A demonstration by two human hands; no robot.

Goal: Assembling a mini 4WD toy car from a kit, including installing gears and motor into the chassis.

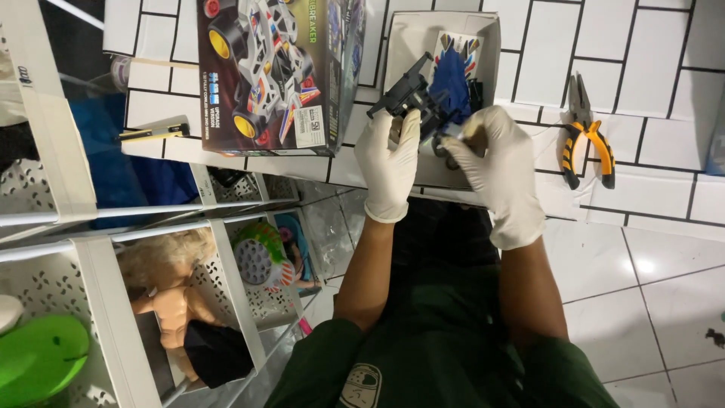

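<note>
Head view, looking down: both hands wear white gloves and meet over an open white box tray (414,45) on the tiled counter (664,98). The left hand (389,162) has its fingers curled closed around the near end of a black plastic chassis part (411,94), which sticks up and away from that grip, tilted toward the far left. The right hand (495,162) sits just beside the left, to its right, with thumb and forefinger pinched on a small dark piece (447,147) at the near right of the chassis; what exactly that piece is cannot be told. Just beyond the right hand's grip, inside the tray, lie a blue plastic part (453,79) and a coloured sticker sheet (457,45), the sheet leaning on the tray's far wall.

To the left of the held chassis, touching the tray's side, stands the dark model car kit box (276,72) with a racing car pictured on it. Well to the right of the hands lie orange-and-black pliers (585,132) on the counter. Far left of the grip, a white shelf rack (83,227) holds a doll (170,291), a green toy (41,355) and a round toy (260,253), and a yellow-black utility knife (155,132) rests on the counter's edge.
</note>
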